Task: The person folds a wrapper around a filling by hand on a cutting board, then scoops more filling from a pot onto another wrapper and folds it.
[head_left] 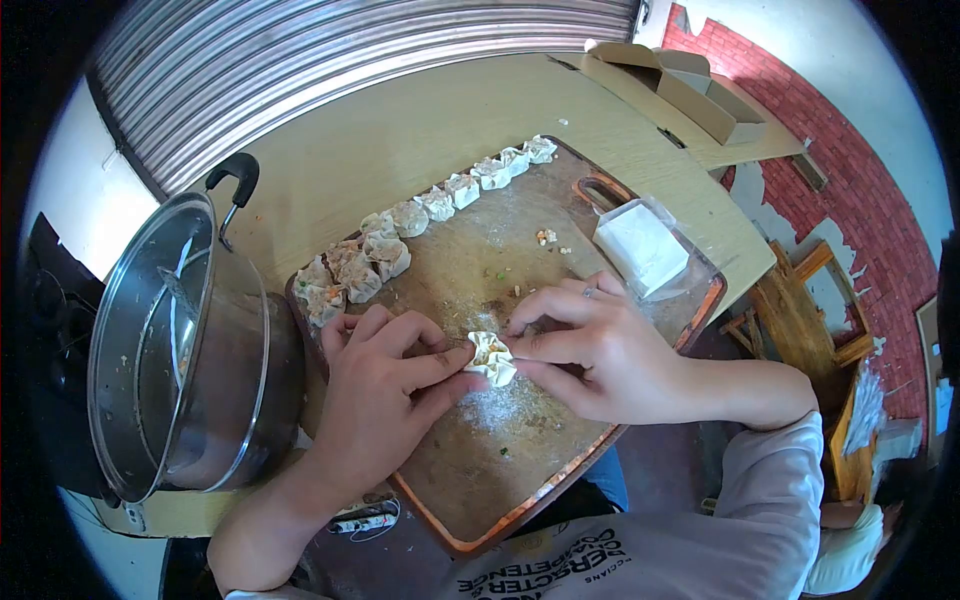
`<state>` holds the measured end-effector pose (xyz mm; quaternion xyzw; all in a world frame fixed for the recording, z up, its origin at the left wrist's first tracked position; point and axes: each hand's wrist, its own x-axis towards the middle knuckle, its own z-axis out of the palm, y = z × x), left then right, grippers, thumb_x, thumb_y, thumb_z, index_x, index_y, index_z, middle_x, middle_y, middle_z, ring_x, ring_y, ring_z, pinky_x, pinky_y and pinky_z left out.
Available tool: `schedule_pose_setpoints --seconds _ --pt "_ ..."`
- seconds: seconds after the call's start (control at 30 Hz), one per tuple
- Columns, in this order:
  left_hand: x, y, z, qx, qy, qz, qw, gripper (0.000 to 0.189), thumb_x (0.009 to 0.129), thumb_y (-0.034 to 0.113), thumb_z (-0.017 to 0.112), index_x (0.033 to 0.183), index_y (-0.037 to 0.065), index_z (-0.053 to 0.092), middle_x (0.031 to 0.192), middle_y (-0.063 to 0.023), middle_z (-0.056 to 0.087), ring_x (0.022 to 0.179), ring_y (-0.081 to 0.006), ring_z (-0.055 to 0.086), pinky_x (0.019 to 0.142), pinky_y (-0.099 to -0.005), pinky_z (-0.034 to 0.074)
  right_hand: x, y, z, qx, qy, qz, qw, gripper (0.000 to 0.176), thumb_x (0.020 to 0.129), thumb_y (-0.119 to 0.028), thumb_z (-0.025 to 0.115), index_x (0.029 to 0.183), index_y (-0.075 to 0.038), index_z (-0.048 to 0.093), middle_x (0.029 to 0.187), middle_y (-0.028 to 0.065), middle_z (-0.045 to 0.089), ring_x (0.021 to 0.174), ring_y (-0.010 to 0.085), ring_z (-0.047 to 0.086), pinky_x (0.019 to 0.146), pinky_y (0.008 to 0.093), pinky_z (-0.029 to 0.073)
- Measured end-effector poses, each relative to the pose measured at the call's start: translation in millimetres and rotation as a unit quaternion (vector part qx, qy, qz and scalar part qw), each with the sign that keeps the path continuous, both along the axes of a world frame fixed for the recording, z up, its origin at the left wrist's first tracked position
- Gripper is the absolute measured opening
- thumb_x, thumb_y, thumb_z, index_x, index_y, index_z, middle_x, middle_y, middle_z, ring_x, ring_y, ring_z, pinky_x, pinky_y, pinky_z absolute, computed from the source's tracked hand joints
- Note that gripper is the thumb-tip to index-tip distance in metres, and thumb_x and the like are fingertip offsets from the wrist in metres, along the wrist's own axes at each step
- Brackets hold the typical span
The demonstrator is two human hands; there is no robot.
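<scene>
A small pleated dumpling (490,358) with an open, ruffled top sits above a dusting of flour on the wooden cutting board (430,470). Thumb and index finger of my left hand (385,372) press its left side. From the opposite side, the fingers of my right hand (598,345) pinch it, a ring showing on one finger. Several filled dumplings (437,205) line the board's far left edge, clustered more thickly near my left hand. A stack of white wrappers (640,245) rests on plastic at the board's right. Filling crumbs (546,237) lie between.
A large steel pot (230,370) with a black-handled lid or tier stands close on the left. Behind the board are a tabletop (440,110) and an open cardboard box (710,95). Wooden furniture (810,310) and part of another person (850,550) appear at right.
</scene>
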<state>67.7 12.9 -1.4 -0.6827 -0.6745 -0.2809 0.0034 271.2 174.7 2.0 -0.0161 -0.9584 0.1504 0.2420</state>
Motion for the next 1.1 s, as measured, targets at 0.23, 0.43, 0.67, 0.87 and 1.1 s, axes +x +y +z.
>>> schedule_pose_setpoints --seconds 0.23,0.43,0.67,0.87,1.1 --pt "-11.6 -0.2 2.2 -0.011 -0.032 -0.027 0.999 0.029 0.087 0.033 0.082 0.111 0.018 0.082 0.095 0.0028 0.062 0.095 -0.0174 0.057 0.098 -0.0437 0.031 1.3 6.6 9.0 -0.073 -0.047 0.007 0.996 0.035 0.09 -0.031 0.08 0.116 -0.01 0.076 0.116 0.0042 0.064 0.106 0.022 0.064 0.091 0.0411 0.041" --pt "-8.5 0.2 1.5 -0.016 -0.042 -0.033 0.998 0.022 0.087 0.029 0.082 0.107 0.02 0.083 0.093 0.0039 0.062 0.093 -0.0164 0.057 0.097 -0.0422 0.032 -6.4 9.8 7.0 -0.085 -0.059 0.023 0.994 0.037 0.087 -0.031 0.085 0.117 -0.011 0.079 0.117 0.0023 0.068 0.107 0.019 0.065 0.088 0.0368 0.037" --pt "-7.0 2.1 -3.0 0.009 -0.04 -0.027 0.999 0.013 0.087 0.025 0.081 0.099 0.02 0.084 0.089 0.0046 0.062 0.09 -0.0163 0.057 0.094 -0.0412 0.032 -9.7 8.0 2.8 -0.085 -0.034 0.016 0.996 0.025 0.089 -0.027 0.083 0.11 -0.014 0.083 0.11 -0.0023 0.071 0.098 0.0155 0.067 0.086 0.0353 0.037" --pt "-7.3 2.7 -3.7 0.006 -0.047 -0.029 0.998 0.011 0.087 0.025 0.081 0.097 0.02 0.084 0.089 0.0046 0.063 0.09 -0.0165 0.057 0.094 -0.0413 0.032 -10.8 7.2 -1.0 -0.076 -0.021 0.011 0.997 0.023 0.088 -0.027 0.084 0.108 -0.015 0.084 0.109 -0.0032 0.072 0.099 0.0152 0.068 0.087 0.035 0.038" --pt "-8.9 -1.8 2.9 0.007 -0.062 -0.022 0.998 0.019 0.086 0.027 0.083 0.103 0.019 0.084 0.091 0.0044 0.064 0.09 -0.0166 0.057 0.097 -0.0423 0.032 -12.3 10.4 0.5 -0.1 -0.019 0.024 0.995 0.025 0.087 -0.021 0.085 0.109 -0.01 0.083 0.11 0.0043 0.073 0.095 0.0207 0.07 0.081 0.0357 0.048"
